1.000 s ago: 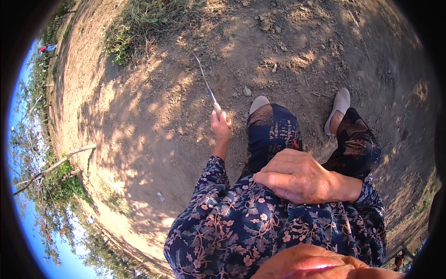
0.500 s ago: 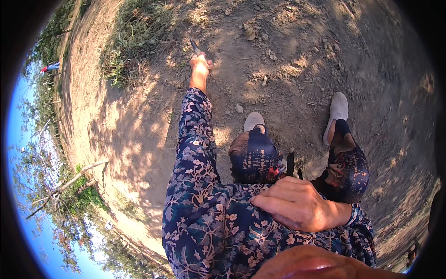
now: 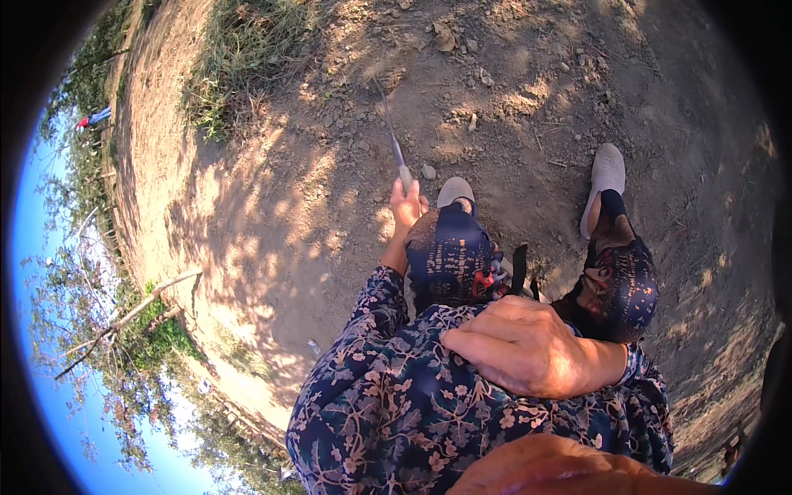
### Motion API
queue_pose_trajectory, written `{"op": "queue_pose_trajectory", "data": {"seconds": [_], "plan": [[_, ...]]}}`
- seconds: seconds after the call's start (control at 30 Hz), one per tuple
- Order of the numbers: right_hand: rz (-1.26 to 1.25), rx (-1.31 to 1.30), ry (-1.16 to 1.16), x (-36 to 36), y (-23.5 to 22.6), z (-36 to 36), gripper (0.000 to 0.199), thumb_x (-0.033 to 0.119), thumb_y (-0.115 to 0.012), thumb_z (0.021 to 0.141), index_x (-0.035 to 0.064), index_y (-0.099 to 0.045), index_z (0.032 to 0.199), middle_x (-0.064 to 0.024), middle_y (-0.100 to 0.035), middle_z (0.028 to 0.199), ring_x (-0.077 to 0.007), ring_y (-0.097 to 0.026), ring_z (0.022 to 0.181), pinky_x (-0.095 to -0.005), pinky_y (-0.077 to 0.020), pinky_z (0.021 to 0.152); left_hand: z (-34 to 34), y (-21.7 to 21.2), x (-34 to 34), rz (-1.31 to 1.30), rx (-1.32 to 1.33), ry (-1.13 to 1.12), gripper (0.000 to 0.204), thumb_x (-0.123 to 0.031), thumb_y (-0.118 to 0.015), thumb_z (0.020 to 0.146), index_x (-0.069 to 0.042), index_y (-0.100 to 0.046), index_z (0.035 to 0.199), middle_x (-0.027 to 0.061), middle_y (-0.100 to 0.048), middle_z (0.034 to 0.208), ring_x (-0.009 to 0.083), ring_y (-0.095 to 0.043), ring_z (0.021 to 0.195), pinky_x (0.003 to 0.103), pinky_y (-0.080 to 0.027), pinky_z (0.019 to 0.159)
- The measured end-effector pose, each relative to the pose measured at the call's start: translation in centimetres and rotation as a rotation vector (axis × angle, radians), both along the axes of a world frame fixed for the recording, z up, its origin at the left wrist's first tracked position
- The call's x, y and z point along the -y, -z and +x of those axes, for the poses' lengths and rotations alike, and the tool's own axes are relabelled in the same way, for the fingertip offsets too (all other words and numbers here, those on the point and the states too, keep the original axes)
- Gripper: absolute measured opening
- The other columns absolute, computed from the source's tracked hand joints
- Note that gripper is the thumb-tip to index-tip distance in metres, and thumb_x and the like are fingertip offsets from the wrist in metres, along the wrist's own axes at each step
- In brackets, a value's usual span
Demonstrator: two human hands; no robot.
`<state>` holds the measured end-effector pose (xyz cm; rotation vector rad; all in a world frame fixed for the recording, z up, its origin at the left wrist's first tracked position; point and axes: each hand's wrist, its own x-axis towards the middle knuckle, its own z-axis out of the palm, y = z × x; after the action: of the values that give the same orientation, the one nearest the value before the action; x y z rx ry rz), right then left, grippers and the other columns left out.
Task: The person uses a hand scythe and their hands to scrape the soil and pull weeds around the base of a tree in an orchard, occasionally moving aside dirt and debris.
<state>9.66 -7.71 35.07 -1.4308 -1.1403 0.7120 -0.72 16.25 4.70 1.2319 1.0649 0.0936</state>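
My left hand is closed round the pale handle of a thin-bladed hand tool. A metal neck joins that handle to a long, narrow blade, which points away over the soil. Seen almost edge-on, the blade does not show its full shape. The hand is beside my left knee. Against the floral shirt at my lap lies my right hand, its fingers bent and pressed together. Whatever they hold, if anything, is hidden underneath. A dark strap-like piece sticks up between my knees, just beyond that hand.
A heap of green and dry grass is at the far left. Stones and clods dot the bare soil around my shoes. Leftward are a bare branch, trees, and a distant person in red and blue.
My left arm has drawn back from full stretch near the grass heap to beside my left knee, bringing the tool along. More of its blade now shows. My right hand has hardly moved.
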Motion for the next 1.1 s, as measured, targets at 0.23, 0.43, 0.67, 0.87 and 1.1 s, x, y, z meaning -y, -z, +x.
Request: {"op": "queue_pose_trajectory", "data": {"seconds": [0.23, 0.43, 0.67, 0.87, 1.1], "plan": [[0.001, 0.068, -0.023, -0.9, -1.5, -0.7, 0.037, -0.004, -0.064, 0.068, -0.0019, -0.059, 0.105, -0.0096, -0.059, 0.075, -0.0259, -0.060, 0.067, -0.0352, -0.0455, 0.060, 1.0, -7.2, -1.2, -0.101, -0.106, -0.056, 0.025, -0.013, -0.059, 0.087, -0.004, -0.054, 0.110, 0.0004, -0.051, 0.061, 0.0086, -0.048, 0.043, 0.025, -0.039, 0.038], [-0.010, 0.017, 0.002, -2.2, -1.0, -2.5, 0.030, -0.005, -0.061, 0.073, -0.0012, -0.059, 0.103, -0.0111, -0.058, 0.073, -0.0280, -0.059, 0.066, -0.0361, -0.0459, 0.061, -3.8, -12.5, -2.4, 0.677, -0.137, 0.266, 0.040, -0.011, -0.054, 0.084, -0.007, -0.049, 0.124, 0.0111, -0.059, 0.077, 0.0224, -0.057, 0.054, 0.036, -0.043, 0.045], [-0.101, -0.030, -0.021, -3.8, -0.6, -3.3, 0.021, -0.003, -0.057, 0.082, -0.0016, -0.059, 0.103, -0.0130, -0.060, 0.075, -0.0260, -0.061, 0.068, -0.0318, -0.0478, 0.061, -3.2, -19.2, -3.8, 1.097, -0.422, 0.864, 0.025, -0.013, -0.056, 0.083, -0.007, -0.057, 0.107, 0.0178, -0.063, 0.078, 0.0372, -0.062, 0.073, 0.046, -0.048, 0.060], [-0.183, -0.132, -0.124, -7.3, -1.0, -4.0, 0.021, 0.000, -0.057, 0.084, -0.0006, -0.060, 0.105, -0.0144, -0.063, 0.080, -0.0256, -0.063, 0.072, -0.0303, -0.0488, 0.065, 2.7, -20.9, -5.5, 1.246, -0.270, 0.930, 0.018, -0.016, -0.063, 0.080, 0.000, -0.065, 0.072, 0.0194, -0.064, 0.073, 0.0347, -0.064, 0.077, 0.044, -0.050, 0.062], [-0.044, 0.573, -0.171, -15.3, 1.5, -6.2, 0.015, 0.008, -0.056, 0.081, 0.0012, -0.061, 0.093, -0.0165, -0.063, 0.085, -0.0356, -0.062, 0.081, -0.0434, -0.0485, 0.071, 6.5, -22.6, -9.4, 1.154, -0.419, 1.016, 0.011, -0.011, -0.065, 0.072, -0.004, -0.070, 0.078, 0.0153, -0.067, 0.080, 0.0311, -0.066, 0.079, 0.040, -0.052, 0.065]]}}
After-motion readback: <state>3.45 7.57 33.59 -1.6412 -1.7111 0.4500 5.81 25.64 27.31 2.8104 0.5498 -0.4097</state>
